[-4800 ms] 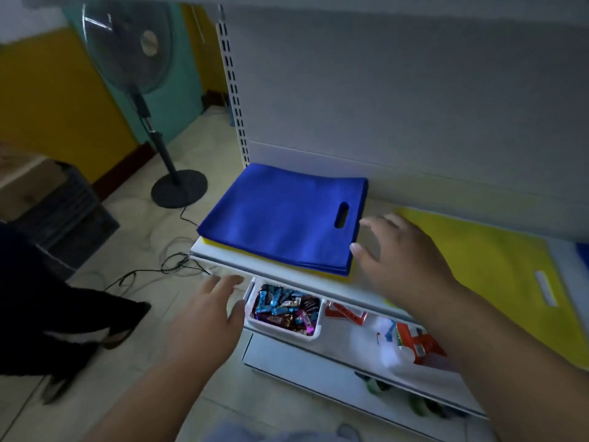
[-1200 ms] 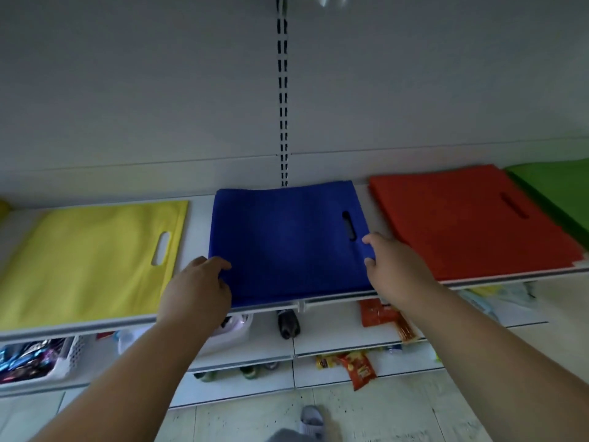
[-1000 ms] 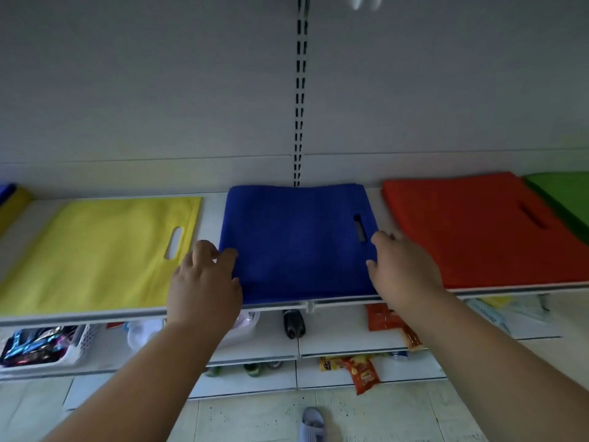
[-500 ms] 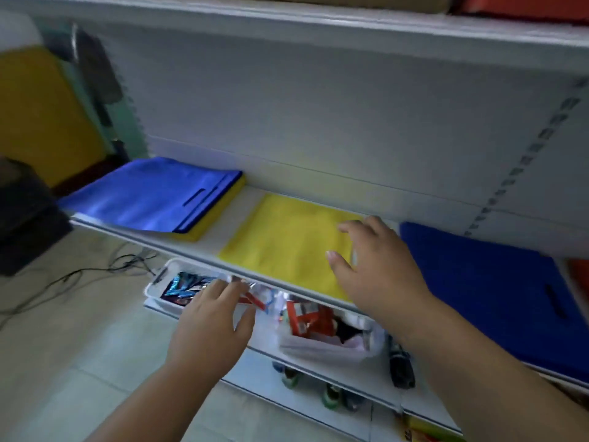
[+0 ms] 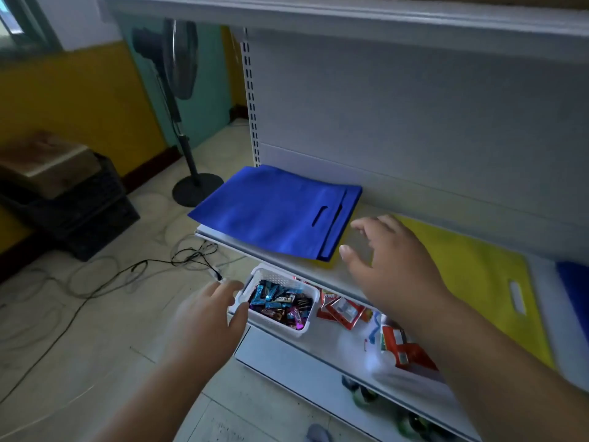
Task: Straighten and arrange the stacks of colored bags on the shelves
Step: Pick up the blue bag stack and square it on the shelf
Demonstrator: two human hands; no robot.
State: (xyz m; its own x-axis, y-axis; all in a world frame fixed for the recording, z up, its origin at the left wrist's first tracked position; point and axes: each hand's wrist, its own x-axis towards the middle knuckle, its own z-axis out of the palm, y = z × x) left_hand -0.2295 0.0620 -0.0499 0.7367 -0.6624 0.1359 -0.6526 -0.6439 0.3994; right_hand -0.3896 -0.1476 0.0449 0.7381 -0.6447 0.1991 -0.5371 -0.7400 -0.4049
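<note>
Blue bag stack (image 5: 274, 215) lies skewed at shelf (image 5: 334, 272) end, overhanging edge. Right hand (image 5: 389, 263), grip wide, empty, nears its handle side; left hand (image 5: 207, 317), blurred, fingers relaxed, below shelf, likely to square it.

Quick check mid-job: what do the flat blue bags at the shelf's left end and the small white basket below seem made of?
Flat blue bags: likely non-woven fabric, matte, with soft folds and a die-cut handle slot. Small white basket: apparently moulded plastic, with a perforated wall and a smooth, slightly glossy rim.
</note>
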